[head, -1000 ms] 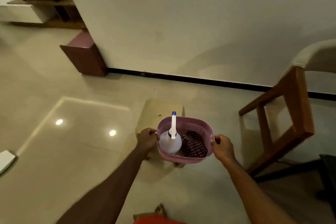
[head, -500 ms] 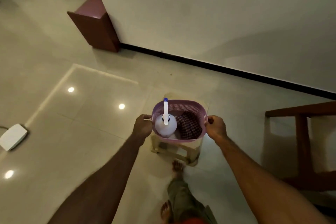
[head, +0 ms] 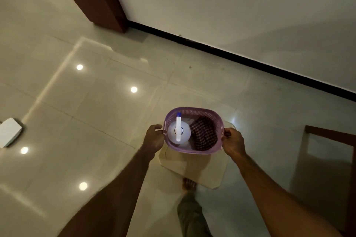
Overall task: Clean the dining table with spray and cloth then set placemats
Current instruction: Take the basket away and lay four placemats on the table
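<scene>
Holding basket [head: 194, 151] above stool [head: 192, 169], chair [head: 331, 134] near

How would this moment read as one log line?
stage: carrying | left hand: grips basket | right hand: grips basket | inside: spray bottle, checked cloth

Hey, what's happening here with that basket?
A person holds a pink mesh basket by its two sides, left hand on one rim and right hand on the other. Inside stand a white spray bottle and a checked cloth. The basket is above a small beige stool on the tiled floor; whether it rests on it is unclear. No dining table is in view.
</scene>
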